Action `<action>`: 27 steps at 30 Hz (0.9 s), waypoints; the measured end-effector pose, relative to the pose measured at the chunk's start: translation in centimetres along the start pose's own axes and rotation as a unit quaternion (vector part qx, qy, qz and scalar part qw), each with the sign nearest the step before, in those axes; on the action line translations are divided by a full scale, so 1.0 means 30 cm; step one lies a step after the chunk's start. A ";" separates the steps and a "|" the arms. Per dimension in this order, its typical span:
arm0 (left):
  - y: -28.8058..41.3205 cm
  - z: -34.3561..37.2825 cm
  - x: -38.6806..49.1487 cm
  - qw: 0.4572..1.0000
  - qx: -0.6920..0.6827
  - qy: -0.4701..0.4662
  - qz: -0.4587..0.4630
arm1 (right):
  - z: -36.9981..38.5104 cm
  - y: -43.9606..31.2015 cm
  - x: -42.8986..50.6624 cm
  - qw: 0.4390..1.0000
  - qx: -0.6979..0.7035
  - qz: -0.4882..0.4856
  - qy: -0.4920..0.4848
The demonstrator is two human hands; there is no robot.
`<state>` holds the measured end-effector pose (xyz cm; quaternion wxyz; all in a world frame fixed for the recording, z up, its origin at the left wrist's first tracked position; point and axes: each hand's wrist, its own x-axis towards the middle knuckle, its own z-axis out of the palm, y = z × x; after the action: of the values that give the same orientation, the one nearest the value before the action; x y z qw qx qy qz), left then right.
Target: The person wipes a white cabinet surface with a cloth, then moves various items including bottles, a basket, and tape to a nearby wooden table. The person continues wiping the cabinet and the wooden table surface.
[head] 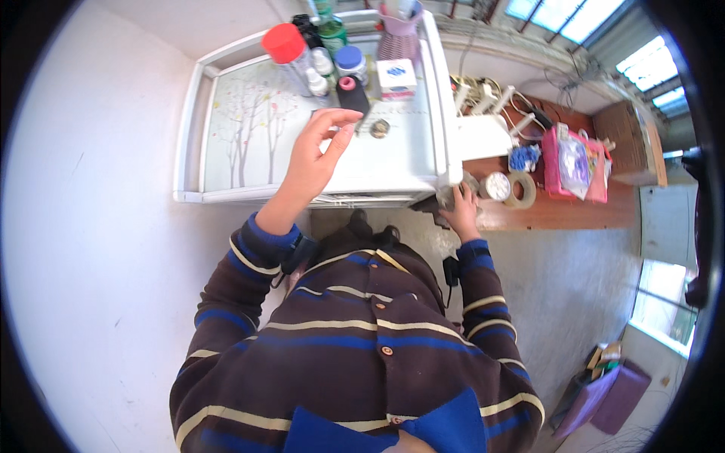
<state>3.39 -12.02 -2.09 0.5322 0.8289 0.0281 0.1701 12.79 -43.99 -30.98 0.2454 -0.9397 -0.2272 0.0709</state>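
My left hand [321, 148] hovers over the white dressing table [249, 194], its fingers curled loosely with the thumb and forefinger close together; whether anything small is between them cannot be told. Just beyond it stand a black bottle with a pink top [352, 97], a small white spray bottle [317, 83] and a small round object [379, 128]. My right hand [463, 210] is at the front left edge of the brown wooden desk [566, 212], its fingers on a greyish, crumpled-looking thing [447, 196] that I cannot name, beside a roll of tape [521, 190].
A red-capped spray can [286, 54], a blue-lidded jar [351, 62], a white box [396, 79] and a pink woven basket [398, 37] stand at the back. Rightward are a white router [484, 136], a pink basket [552, 164] and a cardboard box [628, 144].
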 end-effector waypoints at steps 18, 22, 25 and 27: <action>-0.322 -0.489 0.505 0.990 0.107 -0.034 0.080 | -0.647 -0.505 0.002 0.915 0.277 -0.004 0.295; -0.327 -0.485 0.510 0.981 0.143 0.025 0.126 | -0.748 -0.851 0.104 0.936 0.223 -0.103 0.251; -0.304 -0.517 0.479 0.988 0.120 0.026 0.097 | -0.767 -1.072 0.202 0.940 0.195 -0.187 0.210; -0.286 -0.553 0.461 0.985 0.138 0.043 0.097 | -0.764 -1.185 0.270 0.950 0.141 -0.212 0.182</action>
<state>12.38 9.31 -0.04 0.3921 0.8850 -0.0061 0.2511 11.63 -22.48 6.32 0.4215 -0.8228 -0.3607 -0.1235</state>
